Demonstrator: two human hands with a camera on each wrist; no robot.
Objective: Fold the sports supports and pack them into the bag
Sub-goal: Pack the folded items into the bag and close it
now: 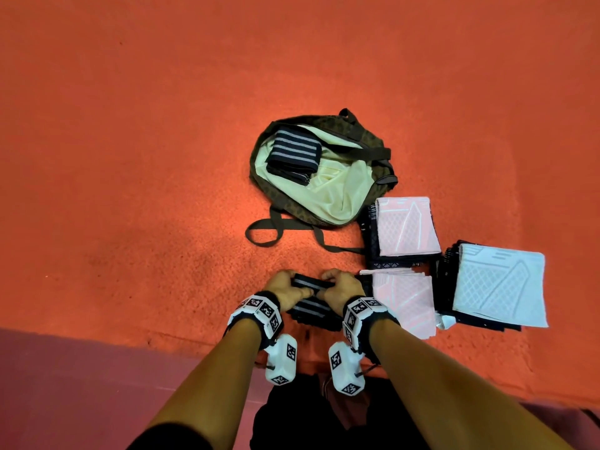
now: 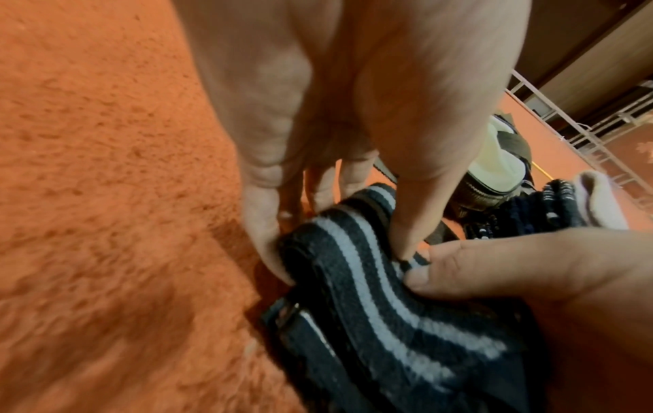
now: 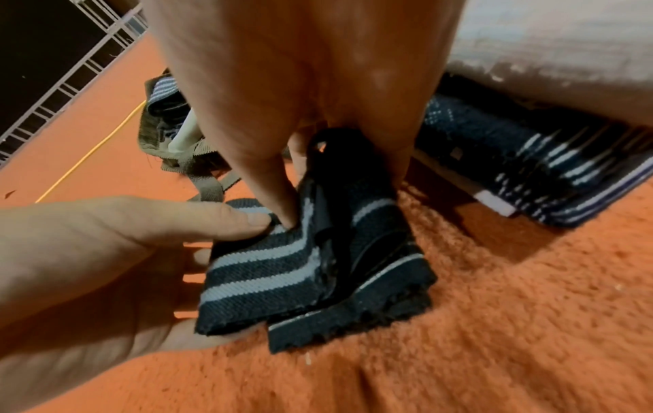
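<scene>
While I crouched over the orange carpet, my left hand and right hand were close together, each pinching one end of the black striped wrist support, thumbs on top and fingers curled under. Its long axis ran left to right between my hands, the folded layers hanging toward me and touching the carpet. Just right of my right hand lay stacks of pink and white mesh-pattern supports, almost touching my knuckles. Straight ahead, well apart from my hands, the bag lay open with its mouth facing me and one folded striped support already inside. I judged the carpet between open enough for a forward carry, minding the loose straps in the path.
</scene>
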